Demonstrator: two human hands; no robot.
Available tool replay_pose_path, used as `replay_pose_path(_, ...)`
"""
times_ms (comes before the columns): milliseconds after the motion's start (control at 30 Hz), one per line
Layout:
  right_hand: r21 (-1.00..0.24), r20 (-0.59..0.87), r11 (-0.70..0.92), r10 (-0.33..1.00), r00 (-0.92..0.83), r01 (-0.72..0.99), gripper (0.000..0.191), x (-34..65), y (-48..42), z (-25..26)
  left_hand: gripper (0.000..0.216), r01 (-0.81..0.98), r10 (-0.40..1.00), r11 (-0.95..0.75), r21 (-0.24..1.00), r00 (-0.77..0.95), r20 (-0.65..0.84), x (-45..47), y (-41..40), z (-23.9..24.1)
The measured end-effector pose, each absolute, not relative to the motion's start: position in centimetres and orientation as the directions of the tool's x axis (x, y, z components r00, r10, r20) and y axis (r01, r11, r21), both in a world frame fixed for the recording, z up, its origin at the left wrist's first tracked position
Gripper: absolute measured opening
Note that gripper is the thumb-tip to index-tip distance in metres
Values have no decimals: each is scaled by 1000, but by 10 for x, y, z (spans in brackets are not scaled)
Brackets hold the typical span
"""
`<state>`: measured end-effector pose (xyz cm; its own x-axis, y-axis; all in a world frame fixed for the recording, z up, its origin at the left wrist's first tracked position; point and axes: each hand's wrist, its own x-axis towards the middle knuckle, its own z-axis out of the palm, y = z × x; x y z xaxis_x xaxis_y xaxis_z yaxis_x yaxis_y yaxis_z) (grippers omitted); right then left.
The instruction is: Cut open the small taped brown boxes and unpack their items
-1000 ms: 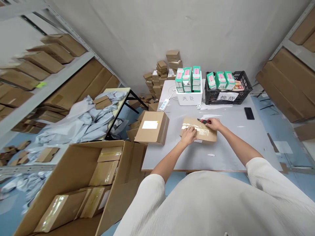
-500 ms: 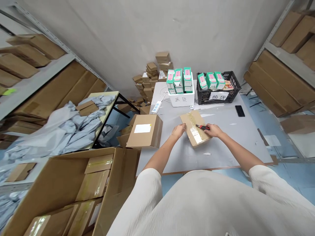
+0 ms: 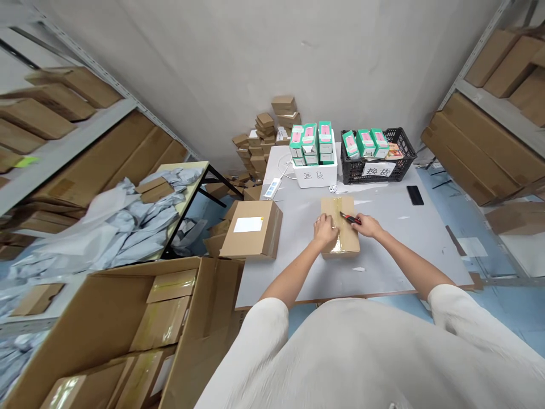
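A taped cardboard box [image 3: 349,241] lies on the grey-topped table in front of me, a strip of shiny tape running down the middle of its top. My left hand [image 3: 326,230] presses on the left part of the box with its fingers bent, holding it steady and covering part of the tape. In my right hand [image 3: 368,225] is a red and black utility knife [image 3: 351,219], gripped by its handle. The knife's tip points left and rests at or just above the tape; actual contact is hard to make out.
A larger cardboard box [image 3: 240,241] stands at the table's left edge. Behind are a white bin [image 3: 315,177] and a black crate [image 3: 360,173] with green boxes, plus a power strip [image 3: 272,188]. A phone [image 3: 415,195] lies right. An open carton [image 3: 213,307] stands lower left.
The box has turned to lie square to me, and its white label no longer shows. My left hand has moved from its left side onto its top. The knife stays in my right hand.
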<state>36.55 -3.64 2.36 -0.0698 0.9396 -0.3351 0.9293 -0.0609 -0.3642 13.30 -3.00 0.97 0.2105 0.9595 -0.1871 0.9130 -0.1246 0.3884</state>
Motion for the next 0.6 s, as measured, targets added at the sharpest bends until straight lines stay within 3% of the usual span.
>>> replay_pose_path(133, -371, -263, -14, 960, -91, 928, 30, 373, -7, 18, 79, 907, 940, -86, 412, 211, -268, 173, -47, 9)
replay_pose_path(300, -336, -251, 35, 960, -125, 941, 29, 373, 23, 5, 121, 954, 922, 15, 300, 103, -373, 210, -63, -3)
replay_pose_path(467, -359, -208, 52, 969, -134, 932, 31, 376, 30, -6, 128, 960, 889, -77, 268, 188, -417, 201, -59, -11)
replay_pose_path(600, -383, -181, 53, 975, -131, 922, 33, 380, 29, -7, 130, 928, 830, -259, 266, 355, -431, 167, -47, -10)
